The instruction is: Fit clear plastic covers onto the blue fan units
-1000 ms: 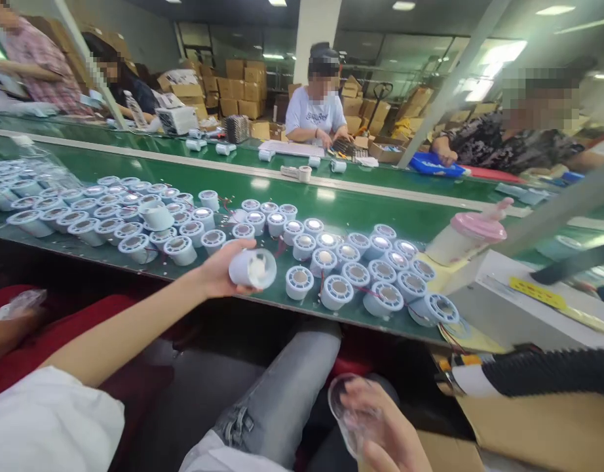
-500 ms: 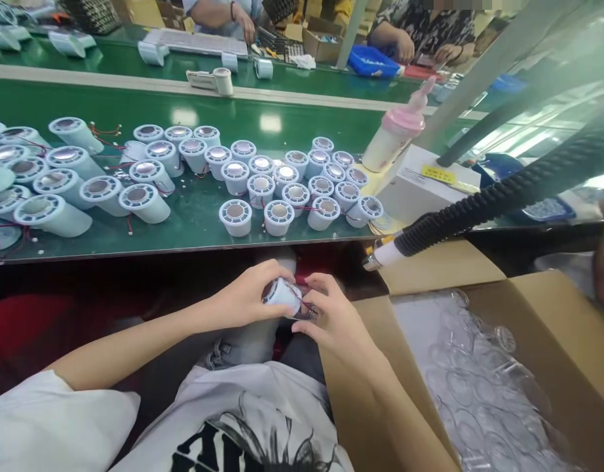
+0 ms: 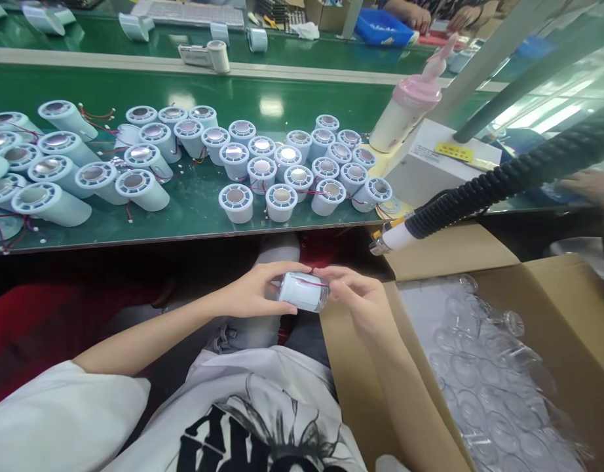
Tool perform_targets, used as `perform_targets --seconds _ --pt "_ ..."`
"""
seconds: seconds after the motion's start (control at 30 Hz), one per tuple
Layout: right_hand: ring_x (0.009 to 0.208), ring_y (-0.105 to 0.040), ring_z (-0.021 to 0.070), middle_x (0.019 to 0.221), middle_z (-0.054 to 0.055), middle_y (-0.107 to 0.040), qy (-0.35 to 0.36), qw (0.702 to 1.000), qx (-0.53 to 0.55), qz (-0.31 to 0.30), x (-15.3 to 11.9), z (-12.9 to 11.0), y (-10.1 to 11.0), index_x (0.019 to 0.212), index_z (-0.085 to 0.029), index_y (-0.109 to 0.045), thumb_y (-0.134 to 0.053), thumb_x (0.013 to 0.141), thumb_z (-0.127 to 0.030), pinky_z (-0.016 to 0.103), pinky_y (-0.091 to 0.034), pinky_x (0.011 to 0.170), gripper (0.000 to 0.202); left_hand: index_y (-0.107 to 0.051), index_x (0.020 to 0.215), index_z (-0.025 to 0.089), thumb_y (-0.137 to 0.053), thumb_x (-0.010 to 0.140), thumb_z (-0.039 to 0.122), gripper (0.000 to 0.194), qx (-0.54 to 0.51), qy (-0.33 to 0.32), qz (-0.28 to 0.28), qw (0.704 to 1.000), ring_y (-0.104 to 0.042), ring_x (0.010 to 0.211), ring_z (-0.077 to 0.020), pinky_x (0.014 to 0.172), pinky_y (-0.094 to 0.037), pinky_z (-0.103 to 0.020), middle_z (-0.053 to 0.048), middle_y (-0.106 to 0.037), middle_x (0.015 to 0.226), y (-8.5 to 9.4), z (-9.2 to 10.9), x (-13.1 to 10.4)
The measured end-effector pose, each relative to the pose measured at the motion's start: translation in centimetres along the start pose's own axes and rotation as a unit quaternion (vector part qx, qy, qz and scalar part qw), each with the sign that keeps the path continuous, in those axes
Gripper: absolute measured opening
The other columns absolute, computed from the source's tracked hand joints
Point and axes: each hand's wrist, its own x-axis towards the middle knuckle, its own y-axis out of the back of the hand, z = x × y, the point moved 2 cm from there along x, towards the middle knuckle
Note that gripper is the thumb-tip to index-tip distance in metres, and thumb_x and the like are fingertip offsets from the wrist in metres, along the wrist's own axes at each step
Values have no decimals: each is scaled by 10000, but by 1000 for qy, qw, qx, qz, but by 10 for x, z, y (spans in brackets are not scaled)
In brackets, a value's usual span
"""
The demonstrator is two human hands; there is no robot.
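Above my lap, a pale blue cylinder (image 3: 302, 292) lies on its side inside a clear plastic cup, with a red wire along its upper side. My left hand (image 3: 263, 288) grips it from the left, thumb below and fingers above. At its right end, my right hand (image 3: 357, 294) has its fingers pinched near the cup's rim and the wire; whether they hold the wire or the rim is too small to tell. Many similar cylinders (image 3: 236, 204) with ringed tops and red wires stand or lean on the green bench (image 3: 194, 210) ahead.
An open cardboard box (image 3: 567, 314) of clear plastic cups (image 3: 483, 387) sits at the right. A black ribbed hose (image 3: 459, 200) slants above it. A pink-topped bottle (image 3: 405, 111) stands beside a white box (image 3: 430, 157). Across the bench, another person's hands (image 3: 415, 16) show.
The cylinder now sits inside the clear cup and lies more level. My right hand has shifted right, its fingers drawn together. The view has tilted down, showing less of the people opposite.
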Motion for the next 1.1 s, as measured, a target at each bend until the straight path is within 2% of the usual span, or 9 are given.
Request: perform_targets --seconds 0.07,0.13,0.2,0.23,0.33,0.43,0.63,0.8,1.1 --pt "1143 -576 193 1150 24 -647 64 994 -82 -44 -3 0 1 801 -261 -734 -796 722 -421 285 -520 982 190 -468 1303 244 -713 761 256 595 -89 19 10 996 -558 1110 -188 918 -510 -315 -90 -494 1315 -2 3 0" --pt "1216 -533 192 1245 16 -600 138 968 -197 -68 -8 2 2 1004 -300 -694 -801 725 -383 330 -468 1090 311 -468 1294 241 -695 780 245 562 -165 39 3 986 -576 1042 -180 834 -544 -316 -102 -485 1311 -5 4 -2" --pt "1193 -555 180 1230 22 -611 183 944 -267 -68 -13 3 2 1068 -297 -660 -785 741 -358 315 -478 1090 355 -441 1329 263 -666 807 258 569 -200 66 -22 977 -586 966 -167 697 -560 -271 -111 -479 1305 -6 5 -4" --pt "1172 -571 173 1216 22 -619 187 942 -269 -67 -15 3 3 1066 -289 -653 -782 742 -358 287 -501 1062 356 -426 1350 273 -658 815 265 583 -200 71 -32 977 -588 956 -164 670 -554 -250 -112 -478 1307 -5 6 -5" --pt "1142 -589 139 1200 1 -627 134 969 -196 -73 -19 3 2 1052 -287 -635 -809 707 -379 180 -533 981 397 -417 1384 279 -692 786 237 660 -140 40 -40 989 -572 1070 -177 833 -526 -254 -98 -472 1343 -2 10 -8" --pt "1090 -611 101 1169 -34 -637 69 990 -93 -83 -20 1 0 1032 -310 -637 -835 688 -372 101 -542 899 401 -422 1393 271 -732 739 189 728 -78 -3 -40 996 -512 1207 -202 1001 -443 -277 -87 -456 1382 1 15 -11" --pt "989 -630 78 1085 -29 -652 -2 997 -19 -81 -21 0 -5 1004 -286 -641 -852 686 -350 75 -545 838 388 -416 1397 294 -739 732 208 745 -6 -31 -39 999 -489 1237 -175 1024 -420 -245 -62 -458 1378 3 21 -14" --pt "831 -625 89 965 0 -654 -81 993 41 -74 -20 -1 -9 996 -235 -596 -856 661 -408 98 -551 689 458 -416 1402 246 -732 740 234 734 31 -43 -41 998 -446 1276 -195 1031 -417 -267 -91 -432 1396 4 25 -13" --pt "678 -589 64 822 -11 -619 -122 984 101 -76 -16 2 -14 930 -200 -562 -786 701 -449 85 -539 548 406 -410 1400 288 -740 729 216 751 50 -80 -50 994 -406 1310 -195 1038 -415 -281 -79 -417 1414 4 25 -17"
